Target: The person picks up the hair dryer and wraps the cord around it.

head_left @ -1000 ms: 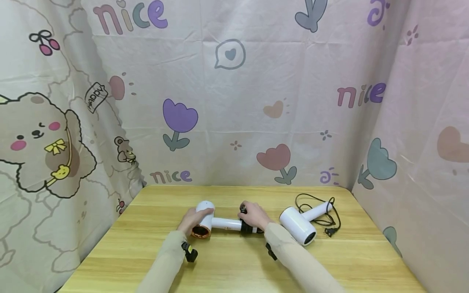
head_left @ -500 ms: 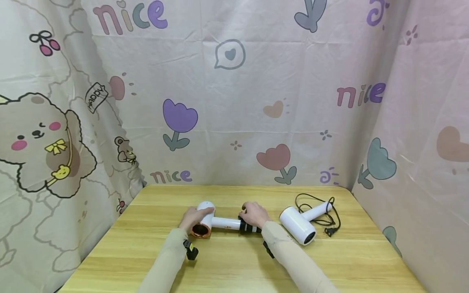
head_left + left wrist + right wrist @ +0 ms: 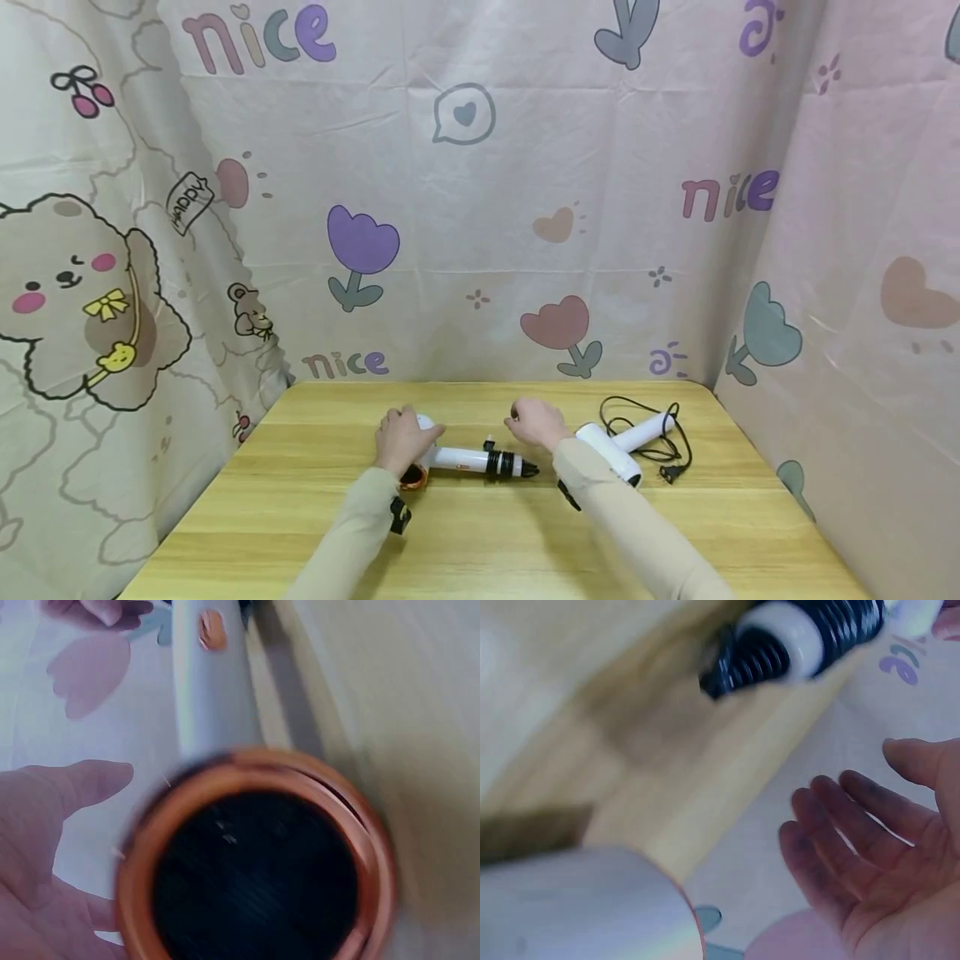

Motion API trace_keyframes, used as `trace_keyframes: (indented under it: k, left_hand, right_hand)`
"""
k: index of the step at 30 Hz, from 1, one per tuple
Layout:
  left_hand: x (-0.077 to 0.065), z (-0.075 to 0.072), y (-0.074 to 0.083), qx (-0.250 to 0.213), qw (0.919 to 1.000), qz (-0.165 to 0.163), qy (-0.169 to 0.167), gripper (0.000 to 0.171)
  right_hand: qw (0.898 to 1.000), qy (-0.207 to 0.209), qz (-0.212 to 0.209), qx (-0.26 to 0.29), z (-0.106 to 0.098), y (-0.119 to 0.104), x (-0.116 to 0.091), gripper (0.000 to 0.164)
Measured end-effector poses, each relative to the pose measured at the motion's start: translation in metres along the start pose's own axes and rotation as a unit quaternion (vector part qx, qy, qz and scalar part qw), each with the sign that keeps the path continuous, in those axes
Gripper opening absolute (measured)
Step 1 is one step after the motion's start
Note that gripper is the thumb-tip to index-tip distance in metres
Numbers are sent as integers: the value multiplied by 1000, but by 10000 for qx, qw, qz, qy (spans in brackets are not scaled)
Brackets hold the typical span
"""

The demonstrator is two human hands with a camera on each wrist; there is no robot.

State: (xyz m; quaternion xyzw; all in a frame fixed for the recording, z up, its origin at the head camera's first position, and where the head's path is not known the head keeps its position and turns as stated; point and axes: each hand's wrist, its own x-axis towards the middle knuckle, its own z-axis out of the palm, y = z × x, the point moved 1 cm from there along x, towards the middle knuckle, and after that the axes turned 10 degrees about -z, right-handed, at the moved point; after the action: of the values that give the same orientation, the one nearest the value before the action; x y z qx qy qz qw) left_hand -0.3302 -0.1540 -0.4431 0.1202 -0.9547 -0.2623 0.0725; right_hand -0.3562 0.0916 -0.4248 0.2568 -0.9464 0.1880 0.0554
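Observation:
A white hair dryer [image 3: 461, 459] with a copper-rimmed nozzle lies on the wooden table, its black cord [image 3: 500, 464] wound round the handle. The plug [image 3: 489, 445] sticks up beside the coils. My left hand [image 3: 400, 438] is over the dryer's head and hides part of it. In the left wrist view a gap shows between that thumb [image 3: 101, 782] and the copper rim [image 3: 377, 885]. My right hand [image 3: 537, 423] hovers beyond the handle's end, holding nothing. Its fingers [image 3: 870, 832] are loosely bent, apart from the cord's black sleeve [image 3: 754, 664].
A second white hair dryer [image 3: 647, 432] lies at the right, partly behind my right sleeve [image 3: 622, 508]. Its loose black cord [image 3: 684, 433] loops round the handle, with the plug [image 3: 670, 473] on the table [image 3: 480, 542]. A patterned curtain [image 3: 465, 208] encloses the back and sides.
My right hand has left the wound cord and moved up and right. My left hand has shifted from the dryer head's side to above it. The plug now shows, and the view has turned slightly.

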Motion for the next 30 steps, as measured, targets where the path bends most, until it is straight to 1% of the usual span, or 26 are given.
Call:
trace_keyframes:
  k: [4,9,12,14,17,20,23,25,28,30]
  left_hand:
    - [-6,9,20,99,9993,353,66,80]
    - [-17,27,42,119,9967,796,100,73]
    - [-25,39,54,97,9925,1216,17,70]
    - [-32,48,62,61,9871,1593,-136,67]
    - [-42,60,72,-36,9759,2154,-340,60]
    - [-50,70,81,36,9650,2590,-415,52]
    - [-55,75,92,281,9547,2909,-564,49]
    - [-59,79,99,390,9481,3084,-673,52]
    - [-66,86,111,427,9406,3263,-836,61]
    - [-71,92,121,458,9353,3408,-836,70]
  right_hand:
    - [9997,-122,190,79,-20,8,-9,21]
    - [9989,-239,364,197,-40,25,-20,26]
    - [9979,-292,485,304,-52,37,-27,24]
    - [9976,-294,541,332,-58,46,-32,25]
    - [9977,-253,546,326,-66,58,-39,28]
    - [9969,-270,620,395,-72,70,-46,33]
    - [9950,-365,764,531,-76,84,-53,38]
    - [9941,-427,797,603,-77,95,-58,40]
    - [9935,-413,904,563,-78,112,-67,40]
    - [9940,-319,913,504,-81,120,-73,38]
